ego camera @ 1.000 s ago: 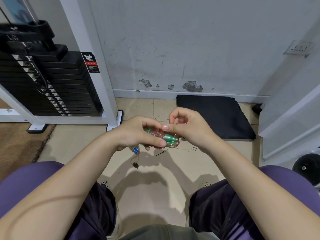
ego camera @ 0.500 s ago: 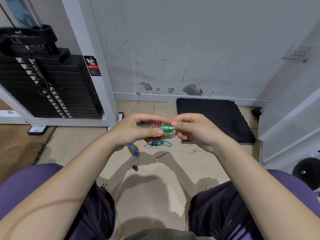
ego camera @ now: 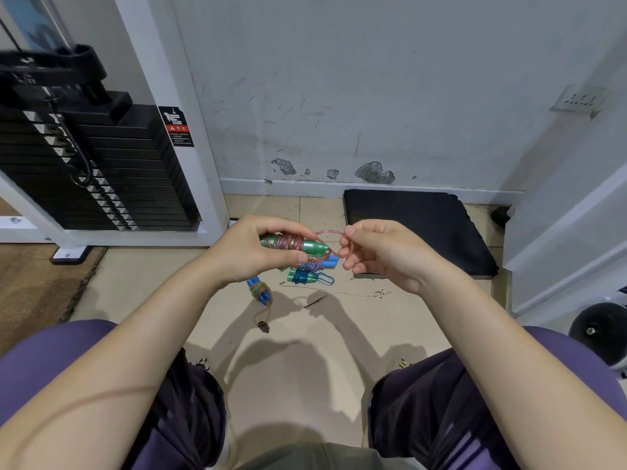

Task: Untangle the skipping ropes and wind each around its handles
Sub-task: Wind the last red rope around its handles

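The hands have drawn apart since half a second ago: they were nearly touching over the bundle, and now a loop of pink rope (ego camera: 334, 241) stands open between them. The left hand (ego camera: 251, 252) grips the green handles (ego camera: 307, 246), fingers curled over the top and thumb pressed beneath, with the pink cord wound in several turns round the middle of the handles. The right hand (ego camera: 375, 254) pinches the free loop between thumb and forefinger, its other fingers curled loosely below. How the loop ends behind the right fingers is hidden, and the left end of the handles is buried in the palm. On the floor (ego camera: 305, 334) just beyond and below the hands lie other wound ropes that were mostly covered before: a blue-handled rope (ego camera: 260, 293) with yellowish cord and a trailing end, a green-handled bundle wrapped in blue cord (ego camera: 303, 276), and a blue-handled one with purple-and-white cord (ego camera: 320, 265), partly hidden behind the held handles. Farther off, a black mat (ego camera: 417, 225) lies against the scuffed wall, and a weight stack (ego camera: 84, 171) stands at the left.
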`<state>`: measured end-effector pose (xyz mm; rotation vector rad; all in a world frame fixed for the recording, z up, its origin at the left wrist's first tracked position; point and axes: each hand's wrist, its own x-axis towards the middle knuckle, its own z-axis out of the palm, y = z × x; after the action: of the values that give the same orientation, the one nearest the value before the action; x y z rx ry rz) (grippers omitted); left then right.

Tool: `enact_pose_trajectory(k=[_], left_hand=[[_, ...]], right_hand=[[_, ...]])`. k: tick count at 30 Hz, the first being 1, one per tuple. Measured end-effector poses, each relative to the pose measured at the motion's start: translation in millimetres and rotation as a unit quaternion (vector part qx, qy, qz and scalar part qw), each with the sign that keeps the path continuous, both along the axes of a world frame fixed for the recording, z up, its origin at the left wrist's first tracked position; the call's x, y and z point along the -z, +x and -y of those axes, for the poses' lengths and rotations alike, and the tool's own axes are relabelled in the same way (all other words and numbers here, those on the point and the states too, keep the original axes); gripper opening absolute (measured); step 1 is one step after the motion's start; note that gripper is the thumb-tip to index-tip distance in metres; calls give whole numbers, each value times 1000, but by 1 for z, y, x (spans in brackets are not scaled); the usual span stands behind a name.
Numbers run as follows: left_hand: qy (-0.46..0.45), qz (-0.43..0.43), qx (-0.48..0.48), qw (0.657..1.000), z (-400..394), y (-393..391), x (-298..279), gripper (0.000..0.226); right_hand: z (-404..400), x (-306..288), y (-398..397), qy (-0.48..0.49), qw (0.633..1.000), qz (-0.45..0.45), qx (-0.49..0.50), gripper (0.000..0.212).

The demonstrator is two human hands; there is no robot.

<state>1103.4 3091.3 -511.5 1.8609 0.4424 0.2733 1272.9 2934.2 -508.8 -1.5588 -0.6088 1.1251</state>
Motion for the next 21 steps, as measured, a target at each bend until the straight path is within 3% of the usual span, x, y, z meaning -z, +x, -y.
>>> enact_pose_trajectory(k=[5, 9, 17, 21], left_hand=[[-10, 7, -7, 1000, -2, 1, 0, 30], [-8, 12, -12, 1000, -2, 1, 0, 31], [21, -4, -13, 1000, -2, 2, 3, 31], [7, 13, -38, 999, -1, 3, 4, 31]], right_hand=[[3, -2, 3, -8, 996, -74, -45, 16], [6, -3, 4, -10, 997, -57, -60, 5], [5, -4, 1, 3, 996, -71, -50, 19], [5, -6, -1, -11, 998, -63, -24, 13]])
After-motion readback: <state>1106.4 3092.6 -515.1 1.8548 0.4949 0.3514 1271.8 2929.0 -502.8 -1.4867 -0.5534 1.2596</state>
